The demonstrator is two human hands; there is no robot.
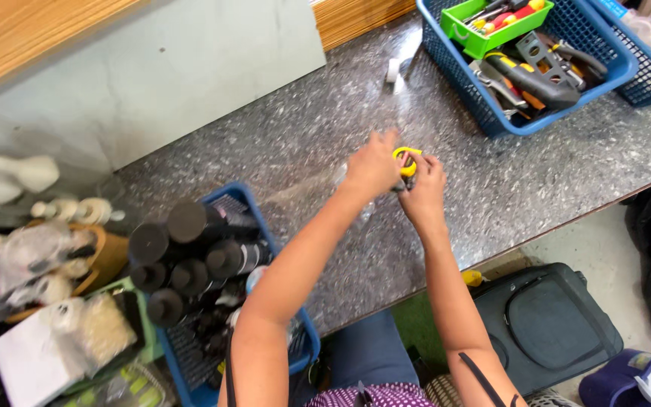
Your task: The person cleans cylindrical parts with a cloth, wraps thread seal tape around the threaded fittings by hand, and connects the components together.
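desk [491, 181]: grey speckled top, everything sits on it
tool basket [508, 120]: blue mesh, far right, holds hand tools plus a green tray [491, 34]
near basket [246, 197]: blue, at left edge, full of black capped bottles [190, 260]
bag [548, 320]: dark, on the floor right of the person
left hand [371, 166]: fingers curled shut around the small yellow part, above mid-desk
right hand [421, 188]: closed on the same part from the other side, touching the left hand
yellow part [406, 160]: ring-shaped, pinched between both hands; mostly hidden, can't tell more
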